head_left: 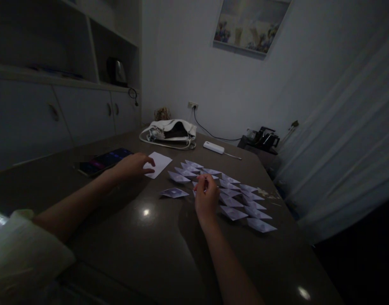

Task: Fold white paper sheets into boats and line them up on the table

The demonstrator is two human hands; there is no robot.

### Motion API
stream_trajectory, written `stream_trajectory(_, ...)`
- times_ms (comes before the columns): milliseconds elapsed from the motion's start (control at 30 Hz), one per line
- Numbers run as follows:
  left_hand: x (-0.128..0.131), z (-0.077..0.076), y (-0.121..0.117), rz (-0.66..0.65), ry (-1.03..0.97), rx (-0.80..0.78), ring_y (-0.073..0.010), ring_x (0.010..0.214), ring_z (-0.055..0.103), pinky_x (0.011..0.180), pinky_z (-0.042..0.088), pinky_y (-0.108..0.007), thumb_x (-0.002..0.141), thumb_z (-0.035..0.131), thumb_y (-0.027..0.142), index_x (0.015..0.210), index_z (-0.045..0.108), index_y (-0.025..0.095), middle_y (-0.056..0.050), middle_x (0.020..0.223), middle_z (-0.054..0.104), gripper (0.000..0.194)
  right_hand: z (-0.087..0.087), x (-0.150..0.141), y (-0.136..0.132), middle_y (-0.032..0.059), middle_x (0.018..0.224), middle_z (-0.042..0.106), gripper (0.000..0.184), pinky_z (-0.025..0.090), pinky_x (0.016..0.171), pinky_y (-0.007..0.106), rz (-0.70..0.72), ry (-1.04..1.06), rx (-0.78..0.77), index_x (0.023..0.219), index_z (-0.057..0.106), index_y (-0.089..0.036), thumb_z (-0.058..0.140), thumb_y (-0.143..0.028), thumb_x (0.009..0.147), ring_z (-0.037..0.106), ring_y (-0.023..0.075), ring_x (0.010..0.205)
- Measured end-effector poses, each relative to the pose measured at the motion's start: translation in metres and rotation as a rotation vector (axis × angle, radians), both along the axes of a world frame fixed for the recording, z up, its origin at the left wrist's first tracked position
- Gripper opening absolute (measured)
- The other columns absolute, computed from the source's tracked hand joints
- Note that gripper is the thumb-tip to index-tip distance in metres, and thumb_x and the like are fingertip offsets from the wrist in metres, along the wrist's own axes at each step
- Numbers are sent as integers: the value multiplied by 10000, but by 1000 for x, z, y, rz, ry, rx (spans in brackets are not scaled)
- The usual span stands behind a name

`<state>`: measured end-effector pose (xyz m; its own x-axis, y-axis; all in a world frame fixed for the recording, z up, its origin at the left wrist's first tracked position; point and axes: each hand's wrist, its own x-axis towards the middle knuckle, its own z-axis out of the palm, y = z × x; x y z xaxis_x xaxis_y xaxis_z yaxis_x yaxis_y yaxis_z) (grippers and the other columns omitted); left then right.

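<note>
My left hand (pixel 133 165) rests with its fingertips on a white sheet of paper (pixel 159 164) lying flat on the dark table (pixel 143 237). My right hand (pixel 206 195) is curled over a row of folded paper pieces (pixel 232 199), its fingers pinched at one of them near the left end of the row. Several of these pale folded shapes lie in two rows running back-left to front-right. One more folded piece (pixel 174 193) sits apart, left of my right hand.
A phone (pixel 102 162) with a lit screen lies left of the white sheet. A white handbag (pixel 169 132) and a white power bank (pixel 213 147) with a cable stand at the table's far edge. Cabinets are at the left, a curtain at the right.
</note>
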<state>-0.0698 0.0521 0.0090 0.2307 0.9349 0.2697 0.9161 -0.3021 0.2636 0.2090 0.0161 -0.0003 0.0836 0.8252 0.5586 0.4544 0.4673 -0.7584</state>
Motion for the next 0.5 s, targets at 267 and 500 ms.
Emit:
stream_trajectory(267,-3,10,-5,-81,-34,-117,-281,1013,585,868,416,-357,759,631,474,1023,662,176,-117,1081,666,399,15,5,-8,40,927,658,216,413,807,316,274,-570,216,901,617,-194,517,-82,746,562,210,919)
stream_trajectory(500,32,21,-28,-283,-100,-288,-180,756,598,666,436,-240,759,641,532,784,686,185,-13,773,665,352,20,14,-7,13,1030,638,214,375,849,386,289,-863,189,875,628,-231,588,-80,729,508,232,1018)
